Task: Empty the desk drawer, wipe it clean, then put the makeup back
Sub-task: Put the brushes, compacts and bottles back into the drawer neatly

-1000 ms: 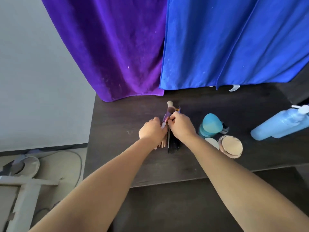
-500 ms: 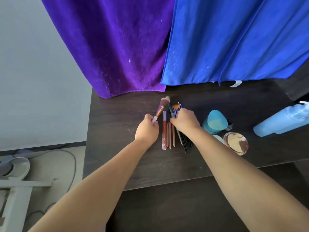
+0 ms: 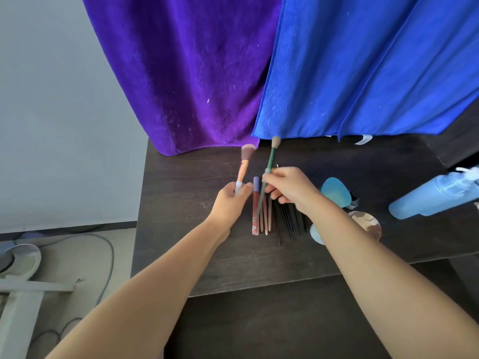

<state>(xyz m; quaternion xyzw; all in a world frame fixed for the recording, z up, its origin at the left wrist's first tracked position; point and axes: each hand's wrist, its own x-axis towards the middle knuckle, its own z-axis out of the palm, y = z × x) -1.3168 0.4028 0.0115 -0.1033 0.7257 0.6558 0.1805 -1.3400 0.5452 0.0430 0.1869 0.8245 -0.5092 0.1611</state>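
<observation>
Since 0.5 s ago, the right hand is lifting a green-handled brush off the row, its grip closing around the handle. The left hand is keeping its grip closed on the pink brush, bristles pointing away. The lip gloss, pencils and black liners are lying side by side on the dark tabletop between both hands; a teal sponge is sitting just right.

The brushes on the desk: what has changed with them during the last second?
The hands parted. The left hand lifted the pink-bristled brush from the bundle; the right hand picked up a green-handled brush. The lip gloss tube, pencils and thin black brushes now lie uncovered on the desk. Sponge, compact and bottle stayed.
</observation>
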